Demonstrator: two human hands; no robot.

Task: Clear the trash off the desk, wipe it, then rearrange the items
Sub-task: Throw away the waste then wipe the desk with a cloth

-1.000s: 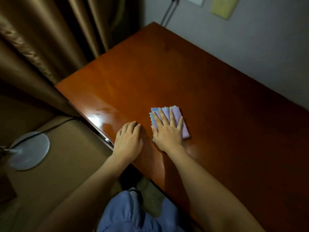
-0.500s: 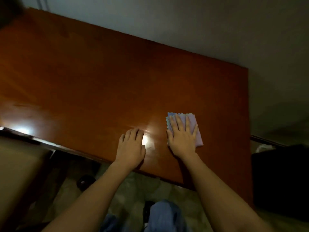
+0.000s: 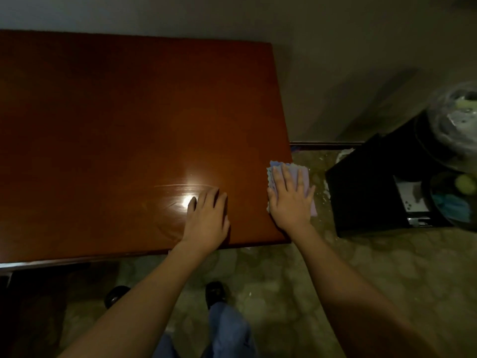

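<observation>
So we've got our right hand [image 3: 290,200] pressed flat on the cloth [image 3: 304,174], fingers straight and spread, nothing pinched, just palm pressure to push it along. It sits right at the desk [image 3: 129,112] right edge, with part of it hanging past the corner over the floor, so we'd guess this is the end of a wipe stroke. Our left hand [image 3: 207,223] lies flat and relaxed on the wood near the front edge, holding nothing, probably bracing us while we lean. The cloth is a folded pale purple square with a bluish scalloped border, looks soft and thin. Off to the right there's a dark cabinet [image 3: 366,192] with a bagged bin [image 3: 454,125] on it.
</observation>
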